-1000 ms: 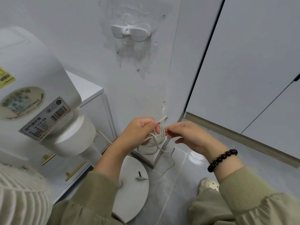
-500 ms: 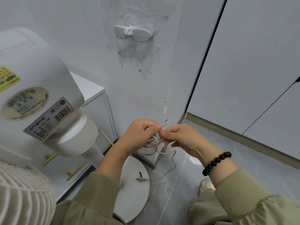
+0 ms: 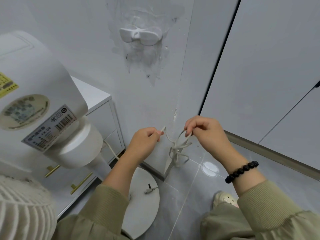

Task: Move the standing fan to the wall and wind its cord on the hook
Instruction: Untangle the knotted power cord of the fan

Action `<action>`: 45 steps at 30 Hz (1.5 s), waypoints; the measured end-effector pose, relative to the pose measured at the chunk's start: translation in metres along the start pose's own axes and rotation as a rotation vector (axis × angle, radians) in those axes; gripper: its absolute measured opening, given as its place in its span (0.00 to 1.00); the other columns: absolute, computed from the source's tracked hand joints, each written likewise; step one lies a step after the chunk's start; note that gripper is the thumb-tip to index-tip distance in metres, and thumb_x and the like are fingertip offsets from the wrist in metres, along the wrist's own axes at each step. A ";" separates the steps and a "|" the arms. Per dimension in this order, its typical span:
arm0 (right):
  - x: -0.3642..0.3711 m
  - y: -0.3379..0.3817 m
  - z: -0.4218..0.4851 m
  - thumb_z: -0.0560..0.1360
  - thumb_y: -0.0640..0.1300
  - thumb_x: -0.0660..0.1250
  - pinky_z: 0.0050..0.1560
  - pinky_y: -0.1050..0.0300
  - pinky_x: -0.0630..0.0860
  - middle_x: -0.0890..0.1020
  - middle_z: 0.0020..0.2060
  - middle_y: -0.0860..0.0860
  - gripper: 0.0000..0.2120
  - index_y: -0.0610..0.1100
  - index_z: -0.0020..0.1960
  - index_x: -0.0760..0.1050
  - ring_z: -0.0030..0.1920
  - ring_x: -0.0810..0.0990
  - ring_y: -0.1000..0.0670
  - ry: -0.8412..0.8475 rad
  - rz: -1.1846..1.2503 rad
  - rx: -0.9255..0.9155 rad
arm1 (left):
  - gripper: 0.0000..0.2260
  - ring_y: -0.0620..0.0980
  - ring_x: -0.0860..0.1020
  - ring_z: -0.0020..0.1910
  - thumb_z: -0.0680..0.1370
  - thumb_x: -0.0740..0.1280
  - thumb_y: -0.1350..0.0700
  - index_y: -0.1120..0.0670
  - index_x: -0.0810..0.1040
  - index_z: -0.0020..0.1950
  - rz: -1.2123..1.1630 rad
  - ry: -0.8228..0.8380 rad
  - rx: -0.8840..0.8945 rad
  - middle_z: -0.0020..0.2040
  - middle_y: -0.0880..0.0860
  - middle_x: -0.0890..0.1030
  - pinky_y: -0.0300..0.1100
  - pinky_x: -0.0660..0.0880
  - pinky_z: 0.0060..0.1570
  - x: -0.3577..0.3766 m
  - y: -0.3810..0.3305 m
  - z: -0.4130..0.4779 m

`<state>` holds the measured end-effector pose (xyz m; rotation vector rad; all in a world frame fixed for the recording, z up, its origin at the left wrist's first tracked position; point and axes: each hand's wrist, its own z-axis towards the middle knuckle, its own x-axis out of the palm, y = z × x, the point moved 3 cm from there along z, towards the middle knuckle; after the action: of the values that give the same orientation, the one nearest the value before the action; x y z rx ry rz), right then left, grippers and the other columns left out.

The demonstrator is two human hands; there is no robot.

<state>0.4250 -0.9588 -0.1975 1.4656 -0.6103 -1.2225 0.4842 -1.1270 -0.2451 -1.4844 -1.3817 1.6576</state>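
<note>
Below the white two-winged plastic wall hook (image 3: 140,36), the left hand (image 3: 143,144) pinches one end of the thin white fan cord (image 3: 174,144) between closed fingers, while the right hand (image 3: 206,134), fingers curled shut, holds its hanging loops; the white standing fan (image 3: 52,118) stands left, by the wall
</note>
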 end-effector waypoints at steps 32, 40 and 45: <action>0.007 -0.032 0.005 0.71 0.25 0.60 0.38 0.68 0.71 0.80 0.32 0.53 0.23 0.51 0.32 0.78 0.35 0.77 0.56 0.319 -0.336 0.064 | 0.12 0.53 0.81 0.52 0.81 0.56 0.60 0.58 0.71 0.38 -1.383 -0.079 -0.068 0.41 0.54 0.81 0.47 0.77 0.54 -0.008 -0.008 0.010; 0.007 -0.026 0.002 0.56 0.29 0.57 0.47 0.57 0.69 0.77 0.26 0.45 0.14 0.43 0.20 0.74 0.33 0.76 0.50 0.388 0.342 0.191 | 0.10 0.45 0.75 0.35 0.78 0.62 0.61 0.56 0.75 0.37 -0.947 -0.524 -0.337 0.37 0.52 0.76 0.35 0.72 0.37 -0.020 0.015 0.010; -0.016 -0.021 0.014 0.57 0.37 0.58 0.41 0.54 0.69 0.67 0.24 0.48 0.05 0.44 0.24 0.67 0.30 0.67 0.48 0.068 0.985 0.245 | 0.08 0.52 0.71 0.30 0.71 0.67 0.59 0.58 0.80 0.32 0.005 -0.277 -0.292 0.31 0.55 0.76 0.40 0.68 0.33 -0.021 0.007 0.006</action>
<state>0.4018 -0.9446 -0.2095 1.1292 -1.2670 -0.3291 0.4862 -1.1495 -0.2434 -1.4500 -1.8372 1.7754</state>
